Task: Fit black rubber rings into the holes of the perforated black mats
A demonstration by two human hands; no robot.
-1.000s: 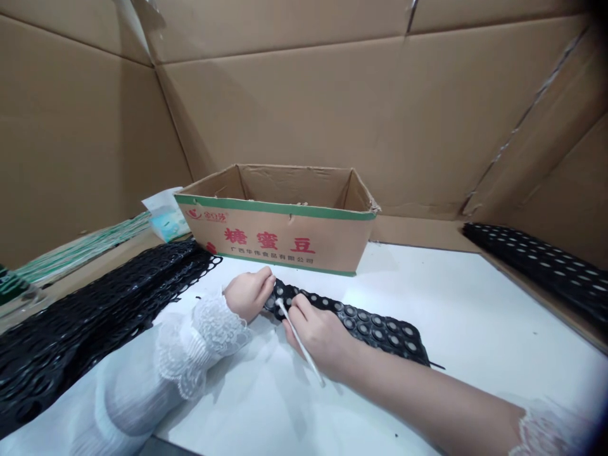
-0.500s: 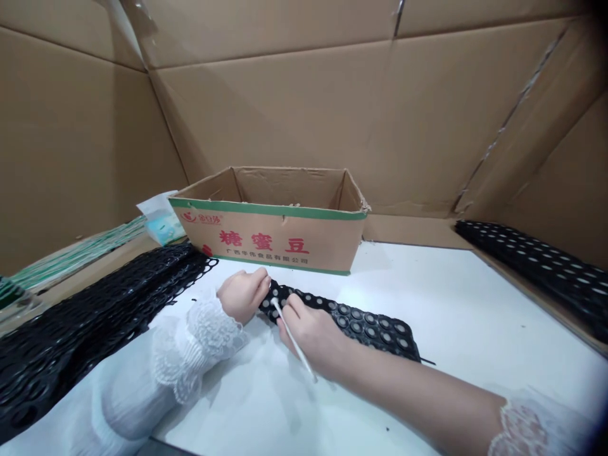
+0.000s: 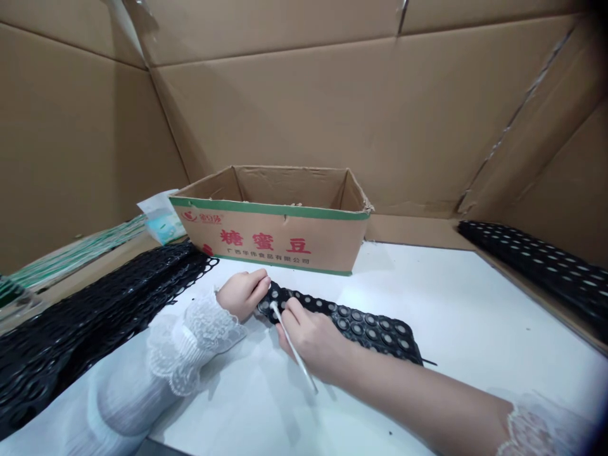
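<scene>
A black sheet of round rings with pale discs in them (image 3: pixel 373 326) lies on the white tabletop. Its left end is pinched by my left hand (image 3: pixel 243 292), fingers closed on the far corner. My right hand (image 3: pixel 311 335) is closed around a thin white cotton swab (image 3: pixel 299 360), whose tip rests on or just over a disc near the sheet's left end. The right hand and forearm cover part of the sheet's middle and near edge.
Behind the hands stands an open cardboard box (image 3: pixel 285 237). Black perforated sheets (image 3: pixel 95 304) are heaped at left, beside green-white strips (image 3: pixel 80 250) and a soft packet (image 3: pixel 164 218). More black sheets (image 3: pixel 536 259) lie at right. Cardboard walls (image 3: pixel 304 114) surround the table.
The swab's tip has shifted slightly down and left over the sheet, and the right hand has dropped a little with it. The left hand keeps its hold.
</scene>
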